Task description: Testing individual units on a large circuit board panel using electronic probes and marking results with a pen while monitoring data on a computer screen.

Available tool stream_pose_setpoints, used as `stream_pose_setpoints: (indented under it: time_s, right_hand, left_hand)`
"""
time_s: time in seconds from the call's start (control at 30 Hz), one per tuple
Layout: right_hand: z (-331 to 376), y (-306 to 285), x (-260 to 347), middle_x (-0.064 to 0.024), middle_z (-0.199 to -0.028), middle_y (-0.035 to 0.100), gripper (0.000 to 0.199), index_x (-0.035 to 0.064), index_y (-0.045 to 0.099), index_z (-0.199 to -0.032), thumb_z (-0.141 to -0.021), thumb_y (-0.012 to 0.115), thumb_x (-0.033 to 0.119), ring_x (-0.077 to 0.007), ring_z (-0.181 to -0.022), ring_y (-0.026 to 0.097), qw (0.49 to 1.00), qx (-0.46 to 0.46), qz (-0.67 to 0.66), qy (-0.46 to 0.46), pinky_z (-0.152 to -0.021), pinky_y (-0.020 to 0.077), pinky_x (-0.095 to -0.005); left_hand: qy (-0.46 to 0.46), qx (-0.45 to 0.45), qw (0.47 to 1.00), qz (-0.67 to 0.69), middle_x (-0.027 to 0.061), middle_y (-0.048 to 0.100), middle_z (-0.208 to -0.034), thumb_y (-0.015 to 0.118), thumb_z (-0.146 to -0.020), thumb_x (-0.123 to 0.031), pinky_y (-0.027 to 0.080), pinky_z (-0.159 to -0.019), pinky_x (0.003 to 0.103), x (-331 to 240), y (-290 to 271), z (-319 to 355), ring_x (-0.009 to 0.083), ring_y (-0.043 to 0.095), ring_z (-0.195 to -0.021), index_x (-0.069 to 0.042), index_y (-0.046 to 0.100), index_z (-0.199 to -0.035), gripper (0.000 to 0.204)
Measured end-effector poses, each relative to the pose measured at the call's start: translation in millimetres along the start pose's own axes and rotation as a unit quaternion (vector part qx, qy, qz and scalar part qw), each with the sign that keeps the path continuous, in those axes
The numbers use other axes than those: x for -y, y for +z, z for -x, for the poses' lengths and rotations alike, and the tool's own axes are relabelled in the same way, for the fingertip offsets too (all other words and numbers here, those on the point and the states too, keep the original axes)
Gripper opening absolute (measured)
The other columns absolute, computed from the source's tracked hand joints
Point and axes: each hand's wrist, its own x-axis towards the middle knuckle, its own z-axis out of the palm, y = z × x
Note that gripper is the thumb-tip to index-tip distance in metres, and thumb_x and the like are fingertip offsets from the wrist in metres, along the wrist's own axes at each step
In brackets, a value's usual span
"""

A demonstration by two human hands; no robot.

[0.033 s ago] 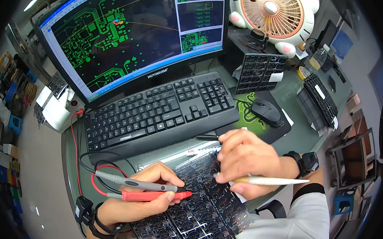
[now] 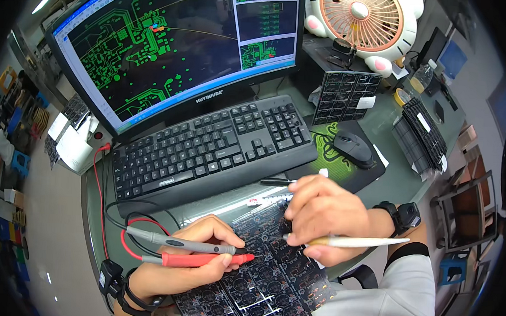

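The left hand [image 2: 187, 263] grips two probes [image 2: 202, 254], tips on the board [image 2: 258, 284] beneath both hands; the right hand [image 2: 324, 219] pinches a pen [image 2: 357, 242].

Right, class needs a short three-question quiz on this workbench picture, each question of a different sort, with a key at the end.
1. True or false: the left hand holds a red probe and a grey probe together over the black circuit board panel.
2. Multiple choice: what does the right hand hold? A) a screwdriver B) a white pen-like tool C) the black mouse
3. Fill in: behind the black keyboard stands a monitor showing green ____ on a dark background.

Key: 1 true; 2 B; 3 circuit traces.
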Motion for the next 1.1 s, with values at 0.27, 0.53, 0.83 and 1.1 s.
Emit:
stream_pose_setpoints:
  time_s: [0.27, 0.53, 0.83, 1.1]
  right_hand:
    - [7.9, 9.8, 2.9, -0.0109, -0.085, 0.064, 0.016, -0.0008, 0.065, -0.095, -0.082, 0.070, 0.008, -0.0253, -0.080, 0.066, 0.995, 0.056, -0.068, 0.046, -0.068, 0.0547, -0.0332]
    - [16.9, 20.9, 4.8, -0.0103, -0.084, 0.066, 0.018, 0.0009, 0.061, -0.085, -0.078, 0.076, 0.007, -0.0240, -0.075, 0.069, 0.999, 0.024, -0.005, 0.026, -0.069, 0.0586, -0.0325]
    - [19.0, 30.9, 10.4, -0.0077, -0.079, 0.063, 0.022, 0.0041, 0.056, -0.076, -0.076, 0.078, 0.007, -0.0233, -0.080, 0.070, 0.999, 0.018, 0.020, 0.022, -0.074, 0.0598, -0.0327]
    - [16.8, 26.5, 10.4, -0.0081, -0.080, 0.067, 0.018, 0.0019, 0.061, -0.081, -0.077, 0.078, 0.005, -0.0251, -0.084, 0.071, 0.999, 0.034, 0.015, 0.027, -0.078, 0.0598, -0.0375]
  left_hand:
    - [0.005, 0.005, 1.000, -0.011, 0.0113, 0.048, -0.105, 0.058, -0.090, -0.002, 0.057, -0.083, 0.029, -2.7, -0.5, -1.1, 0.0169, 0.063, -0.091, 0.006, 0.057, -0.106, 0.018]
    - [0.008, 0.001, 1.000, -0.021, 0.0111, 0.049, -0.105, 0.059, -0.090, -0.004, 0.056, -0.082, 0.028, -5.9, 0.9, -1.5, 0.0158, 0.062, -0.092, 0.005, 0.058, -0.105, 0.018]
    - [0.018, 0.000, 0.999, -0.047, 0.0128, 0.053, -0.106, 0.059, -0.090, -0.008, 0.050, -0.083, 0.030, -9.8, 2.8, 1.4, 0.0156, 0.057, -0.096, 0.004, 0.060, -0.106, 0.019]
    - [0.107, 0.245, 0.962, -0.047, 0.0232, 0.057, -0.122, 0.038, -0.099, -0.018, 0.039, -0.104, 0.039, -11.4, -18.5, -6.8, 0.0319, 0.053, -0.120, 0.006, 0.057, -0.115, 0.034]
